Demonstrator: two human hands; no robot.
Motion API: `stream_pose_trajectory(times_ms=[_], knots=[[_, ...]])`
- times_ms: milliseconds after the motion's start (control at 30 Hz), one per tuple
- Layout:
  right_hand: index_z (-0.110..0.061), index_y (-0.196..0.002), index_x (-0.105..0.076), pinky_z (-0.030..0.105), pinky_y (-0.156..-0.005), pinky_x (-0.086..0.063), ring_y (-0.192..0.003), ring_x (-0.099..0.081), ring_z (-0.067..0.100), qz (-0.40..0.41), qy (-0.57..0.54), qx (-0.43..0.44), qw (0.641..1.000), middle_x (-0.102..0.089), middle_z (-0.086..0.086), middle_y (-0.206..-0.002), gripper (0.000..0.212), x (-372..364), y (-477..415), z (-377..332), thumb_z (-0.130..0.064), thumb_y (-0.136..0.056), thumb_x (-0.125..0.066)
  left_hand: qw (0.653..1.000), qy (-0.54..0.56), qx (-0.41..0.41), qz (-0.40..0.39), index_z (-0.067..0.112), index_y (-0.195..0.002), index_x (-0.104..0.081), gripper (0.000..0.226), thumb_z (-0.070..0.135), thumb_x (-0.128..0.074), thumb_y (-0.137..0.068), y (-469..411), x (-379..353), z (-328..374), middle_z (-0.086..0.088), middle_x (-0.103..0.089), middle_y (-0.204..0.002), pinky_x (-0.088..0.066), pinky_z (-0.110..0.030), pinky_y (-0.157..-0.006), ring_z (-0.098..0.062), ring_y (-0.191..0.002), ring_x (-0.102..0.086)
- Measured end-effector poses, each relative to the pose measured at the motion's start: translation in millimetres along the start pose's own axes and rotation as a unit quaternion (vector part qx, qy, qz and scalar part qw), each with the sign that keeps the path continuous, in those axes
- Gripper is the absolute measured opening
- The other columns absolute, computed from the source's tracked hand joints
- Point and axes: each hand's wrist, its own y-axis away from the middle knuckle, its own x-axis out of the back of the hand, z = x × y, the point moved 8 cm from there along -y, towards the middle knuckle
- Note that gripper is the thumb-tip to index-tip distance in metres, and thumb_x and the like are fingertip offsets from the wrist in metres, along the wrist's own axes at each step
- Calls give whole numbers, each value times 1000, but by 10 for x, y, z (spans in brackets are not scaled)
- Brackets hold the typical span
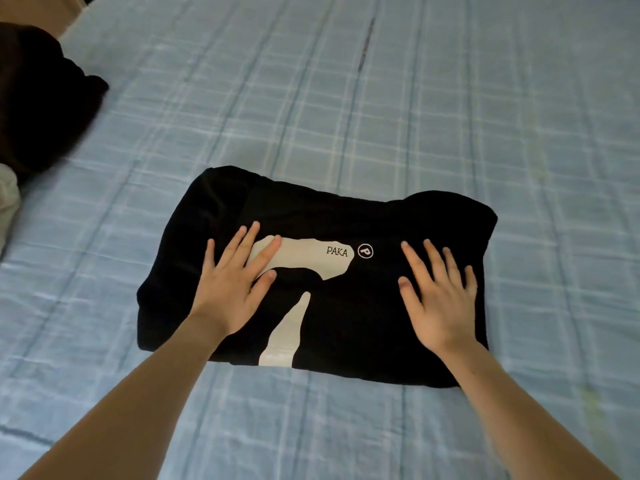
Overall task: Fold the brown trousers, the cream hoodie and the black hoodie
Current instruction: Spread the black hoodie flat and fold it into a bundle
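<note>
The black hoodie (360, 306) lies folded into a compact rectangle in the middle of the bed, with a cream printed shape and the word "PAKA" facing up. My left hand (233, 284) presses flat on its left half, fingers spread and straight, partly over the print. My right hand (441, 294) presses flat on its right half, fingers spread too. At the far left edge lies a dark brown garment (41, 98), which may be the brown trousers. Just below it a bit of cream fabric (7, 199) shows, mostly cut off by the frame.
A light blue checked bedspread (381, 98) covers the bed and fills most of the view. A strip of wooden floor (41, 8) shows past the bed's far left corner.
</note>
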Motion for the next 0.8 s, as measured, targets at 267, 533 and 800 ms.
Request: stream_pose_trajectory(times_ms=[267,533,800], knots=[[-33,-159,-15,52,-124,-9,-154,-8,27,-12,-45,-3,999,-14,3,-167,60,286,136,-228,-48,-101,-21,999,11,16,-29,38,-156,1,64,59,6,-96,161,270,217,-2,-4,-167,-3,-52,-121,-23,-153,1],[-36,-158,-18,50,-124,-5,-155,-8,18,12,-63,85,994,-16,-9,-166,61,12,398,-1383,-53,-101,-9,998,61,-23,9,34,-157,-7,63,55,-2,-98,389,103,599,8,-6,-166,4,-47,-123,-16,-153,1],[-31,-156,-29,54,-120,-20,-150,-27,23,79,-62,81,992,-35,-2,-160,57,-62,409,-1281,-47,-103,-17,947,180,263,29,39,-155,-22,75,75,-18,-89,574,319,-1088,-8,-27,-158,-24,-49,-115,-33,-139,-29]])
